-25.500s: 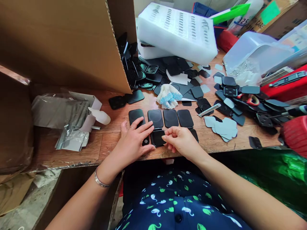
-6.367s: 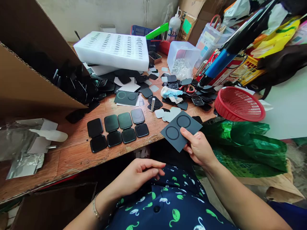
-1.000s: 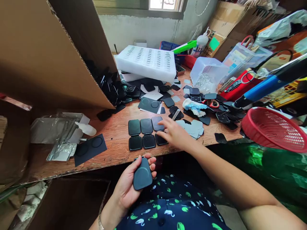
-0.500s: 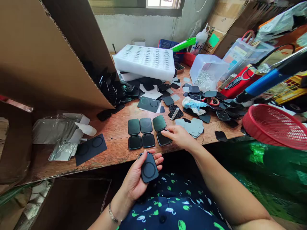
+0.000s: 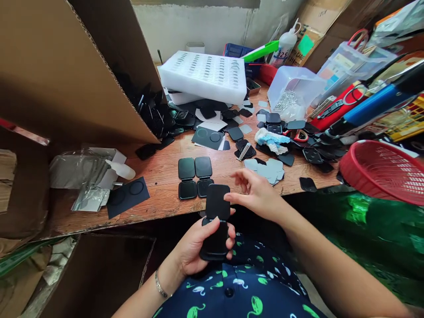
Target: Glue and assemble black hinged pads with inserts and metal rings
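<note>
My left hand (image 5: 195,245) is wrapped round this hinged black case (image 5: 215,236), thumb by the hinge, case opened out before my shirt (image 5: 228,280). Right hand (image 5: 258,192) hangs loosely parted, thumb at the upper flap (image 5: 217,201). Best to steady the hinge, I'd say, and handle only rims. Mind the table (image 5: 162,194) edge; bare wood lies left of two open cases (image 5: 186,168).

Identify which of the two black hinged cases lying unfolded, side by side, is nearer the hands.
The right case: the case in the left hand partly hides its lower panel, while the left case shows whole, farther away.
</note>
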`<state>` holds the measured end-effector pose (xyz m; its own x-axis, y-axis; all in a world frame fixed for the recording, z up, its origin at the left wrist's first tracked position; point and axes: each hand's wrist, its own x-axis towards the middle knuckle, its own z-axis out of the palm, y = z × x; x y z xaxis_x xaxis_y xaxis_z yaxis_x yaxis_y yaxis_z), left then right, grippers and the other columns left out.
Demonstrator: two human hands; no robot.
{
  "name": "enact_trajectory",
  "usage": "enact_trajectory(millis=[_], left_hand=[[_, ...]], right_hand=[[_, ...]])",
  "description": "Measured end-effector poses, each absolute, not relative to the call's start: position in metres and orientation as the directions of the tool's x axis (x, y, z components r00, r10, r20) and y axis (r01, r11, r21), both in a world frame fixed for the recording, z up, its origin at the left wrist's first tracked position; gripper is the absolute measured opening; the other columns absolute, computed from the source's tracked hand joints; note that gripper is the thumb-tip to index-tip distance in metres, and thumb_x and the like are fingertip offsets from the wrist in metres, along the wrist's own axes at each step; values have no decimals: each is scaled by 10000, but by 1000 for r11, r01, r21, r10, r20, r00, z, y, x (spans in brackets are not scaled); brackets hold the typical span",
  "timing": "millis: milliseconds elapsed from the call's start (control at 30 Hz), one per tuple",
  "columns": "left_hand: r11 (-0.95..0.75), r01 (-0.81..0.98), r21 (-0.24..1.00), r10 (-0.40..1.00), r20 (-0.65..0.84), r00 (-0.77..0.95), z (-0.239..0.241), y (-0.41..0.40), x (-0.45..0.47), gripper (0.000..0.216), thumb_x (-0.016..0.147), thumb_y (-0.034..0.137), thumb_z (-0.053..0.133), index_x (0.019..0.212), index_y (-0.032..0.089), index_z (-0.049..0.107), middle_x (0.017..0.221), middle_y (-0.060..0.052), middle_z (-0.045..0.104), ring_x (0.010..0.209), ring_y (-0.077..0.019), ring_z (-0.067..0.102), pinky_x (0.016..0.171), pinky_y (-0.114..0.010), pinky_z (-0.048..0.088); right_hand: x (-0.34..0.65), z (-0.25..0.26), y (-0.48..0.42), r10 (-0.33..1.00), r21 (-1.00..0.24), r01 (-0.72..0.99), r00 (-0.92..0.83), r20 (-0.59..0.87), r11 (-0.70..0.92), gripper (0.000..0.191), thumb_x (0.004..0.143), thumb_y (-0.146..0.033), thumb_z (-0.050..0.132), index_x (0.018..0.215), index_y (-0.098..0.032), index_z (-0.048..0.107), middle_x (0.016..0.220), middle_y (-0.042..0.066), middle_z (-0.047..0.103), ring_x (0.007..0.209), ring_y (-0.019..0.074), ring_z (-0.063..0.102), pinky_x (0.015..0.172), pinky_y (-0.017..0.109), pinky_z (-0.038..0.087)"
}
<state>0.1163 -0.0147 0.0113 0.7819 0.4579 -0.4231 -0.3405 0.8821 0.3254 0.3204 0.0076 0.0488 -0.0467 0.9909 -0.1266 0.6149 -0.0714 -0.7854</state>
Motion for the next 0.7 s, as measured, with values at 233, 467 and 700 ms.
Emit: enact_trajectory(millis=[233, 467, 700], left_hand=[[881, -437, 183, 472, -420, 775, 0, -21, 118, 752, 712, 708, 727, 1135, 89, 674, 826, -62, 629, 631, -114, 552, 559, -250, 505], [790, -607, -89, 460, -568, 682, 16, 8, 92, 625, 885, 682, 542, 1046, 93, 670, 899, -96, 700, 753, -143, 693, 669, -214, 585], [861, -447, 242, 507, -485, 713, 4, -19, 75, 349, 838, 323, 766, 1137, 203, 632, 881, -58, 715, 717, -167, 692, 678, -288, 583]], right_hand=[[304, 56, 24, 965, -792, 603, -250, -82, 89, 158, 880, -267, 697, 1012, -181, 701, 868, 15, 728, 758, 154, 655, 671, 253, 473], [259, 43, -22, 615, -282, 561, -591, 522, 778, 282, 1009, -322, 543, 1156, -113, 664, 1145, 121, 734, 1109, 230, 660, 1151, 456, 356], [280, 31, 61, 797, -633, 531, -552, 246, 563, 257, 971, -385, 603, 1138, -201, 669, 1228, 94, 673, 1181, 201, 614, 1043, 378, 454]])
